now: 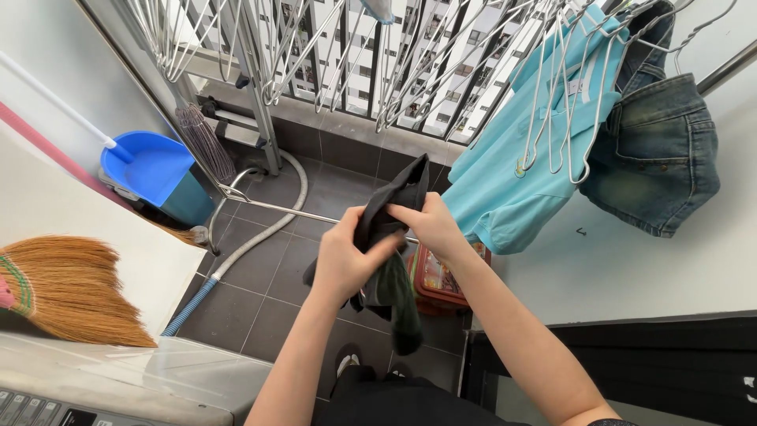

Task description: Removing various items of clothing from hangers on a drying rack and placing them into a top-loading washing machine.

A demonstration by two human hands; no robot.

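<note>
A red box (440,280) stands on the dark tiled floor (268,284) beneath the hands; its contents cannot be made out. A blue dustpan (154,164) leans by the wall. Both hands are clenched on a dark cloth (390,237) held in mid-air above the box: the left hand (344,264) grips its middle, the right hand (430,222) pinches its upper edge. Behind, a turquoise shirt (520,150) and jeans (658,150) hang among wire hangers (410,71).

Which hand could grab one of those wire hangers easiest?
Probably the right hand. It grips the dark cloth at its top edge, nearer the wire hangers by the turquoise shirt. The left hand holds the cloth lower down.
</note>
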